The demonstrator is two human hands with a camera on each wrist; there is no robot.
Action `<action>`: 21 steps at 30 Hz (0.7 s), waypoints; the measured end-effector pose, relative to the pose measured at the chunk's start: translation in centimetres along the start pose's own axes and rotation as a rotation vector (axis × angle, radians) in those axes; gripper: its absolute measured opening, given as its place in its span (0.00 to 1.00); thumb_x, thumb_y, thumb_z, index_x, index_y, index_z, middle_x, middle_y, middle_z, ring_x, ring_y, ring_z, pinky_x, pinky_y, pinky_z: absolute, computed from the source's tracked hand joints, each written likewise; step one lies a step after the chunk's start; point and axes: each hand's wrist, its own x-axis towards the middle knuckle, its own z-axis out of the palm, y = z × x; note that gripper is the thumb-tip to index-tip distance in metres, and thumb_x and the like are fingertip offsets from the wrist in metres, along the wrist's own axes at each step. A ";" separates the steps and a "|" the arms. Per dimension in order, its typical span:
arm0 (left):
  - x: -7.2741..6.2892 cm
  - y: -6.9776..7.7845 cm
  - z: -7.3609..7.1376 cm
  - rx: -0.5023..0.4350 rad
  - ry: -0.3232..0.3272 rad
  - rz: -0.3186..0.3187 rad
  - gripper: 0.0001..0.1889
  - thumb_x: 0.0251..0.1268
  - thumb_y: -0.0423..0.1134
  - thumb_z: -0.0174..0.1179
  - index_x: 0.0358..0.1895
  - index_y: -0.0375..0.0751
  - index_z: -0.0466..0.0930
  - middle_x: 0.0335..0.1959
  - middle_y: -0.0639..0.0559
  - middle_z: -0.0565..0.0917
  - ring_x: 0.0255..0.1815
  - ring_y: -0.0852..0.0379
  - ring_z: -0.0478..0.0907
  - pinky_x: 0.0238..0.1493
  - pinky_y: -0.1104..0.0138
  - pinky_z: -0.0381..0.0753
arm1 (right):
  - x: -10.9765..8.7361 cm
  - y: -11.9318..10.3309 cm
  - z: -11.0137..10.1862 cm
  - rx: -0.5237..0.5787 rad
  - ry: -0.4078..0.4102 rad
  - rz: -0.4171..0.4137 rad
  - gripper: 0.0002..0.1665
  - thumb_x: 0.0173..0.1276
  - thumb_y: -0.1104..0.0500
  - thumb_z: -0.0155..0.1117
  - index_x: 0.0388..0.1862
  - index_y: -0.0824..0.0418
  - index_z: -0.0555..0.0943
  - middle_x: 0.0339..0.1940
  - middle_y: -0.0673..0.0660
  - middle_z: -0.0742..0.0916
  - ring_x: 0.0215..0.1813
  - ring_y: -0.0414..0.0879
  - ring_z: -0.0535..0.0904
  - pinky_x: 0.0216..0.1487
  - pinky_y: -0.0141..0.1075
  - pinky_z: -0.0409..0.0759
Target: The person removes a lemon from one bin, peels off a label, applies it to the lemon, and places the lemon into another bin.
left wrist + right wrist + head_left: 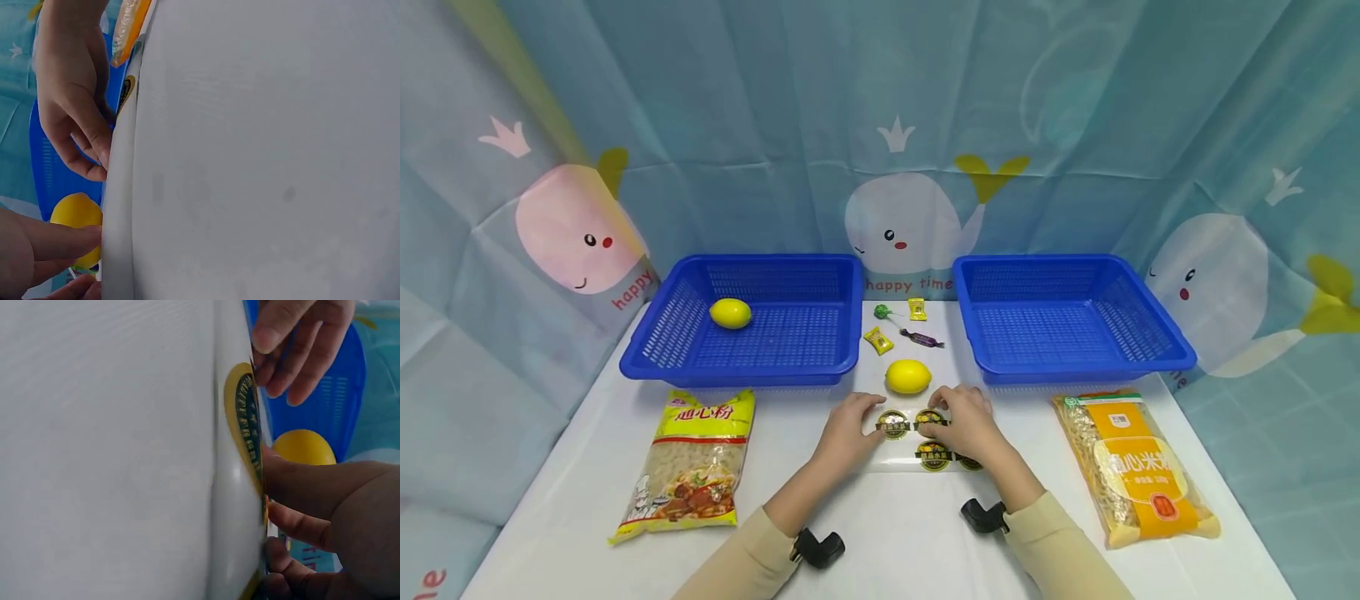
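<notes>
A glossy sheet of round black-and-gold fruit stickers (887, 457) lies on the white table between both hands. My left hand (848, 429) rests at its left side, thumb and forefinger apart, the thumb near the left sticker. My right hand (967, 423) is over the right part, its thumb touching the upper right sticker (931, 423) and partly covering it. One lower sticker is partly hidden under that hand. In the right wrist view the thumb lies along a sticker (245, 425). Just beyond the fingers sits a yellow lemon (908, 377), apart from both hands.
A blue basket (741, 371) with a lemon (731, 313) stands back left, another blue basket (1082, 367) back right. Between them lie a green lollipop (882, 312), yellow-wrapped candies (878, 340) and a purple candy (923, 339). Pasta bags (696, 458) (1138, 471) flank the arms.
</notes>
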 end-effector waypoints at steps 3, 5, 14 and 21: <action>-0.3 0.2 -0.1 0.018 -0.015 0.001 0.26 0.52 0.29 0.73 0.58 0.41 0.82 0.57 0.42 0.81 0.60 0.41 0.78 0.65 0.48 0.75 | 0.0 -0.4 -0.1 -0.009 -0.029 -0.016 0.21 0.55 0.47 0.80 0.38 0.52 0.79 0.39 0.50 0.78 0.49 0.53 0.70 0.53 0.52 0.66; -0.4 0.4 -0.2 0.026 -0.014 0.013 0.25 0.51 0.28 0.73 0.56 0.42 0.83 0.57 0.43 0.82 0.59 0.41 0.79 0.64 0.48 0.76 | 0.1 -0.5 -0.3 0.005 -0.041 -0.021 0.21 0.53 0.49 0.82 0.35 0.53 0.77 0.36 0.49 0.78 0.45 0.50 0.71 0.50 0.49 0.65; -0.5 1.4 -0.5 0.081 0.014 0.195 0.17 0.53 0.27 0.72 0.48 0.42 0.87 0.51 0.49 0.84 0.56 0.46 0.79 0.61 0.50 0.77 | -0.1 -0.8 -0.8 0.039 -0.149 -0.054 0.19 0.53 0.48 0.82 0.39 0.52 0.83 0.31 0.48 0.78 0.37 0.44 0.71 0.41 0.39 0.72; -0.6 1.4 -0.4 0.107 0.020 0.212 0.16 0.53 0.30 0.74 0.47 0.43 0.88 0.49 0.50 0.85 0.54 0.48 0.79 0.61 0.51 0.77 | 0.0 -1.1 -0.8 0.064 -0.186 -0.046 0.20 0.51 0.51 0.84 0.32 0.52 0.78 0.35 0.48 0.80 0.43 0.45 0.73 0.49 0.43 0.75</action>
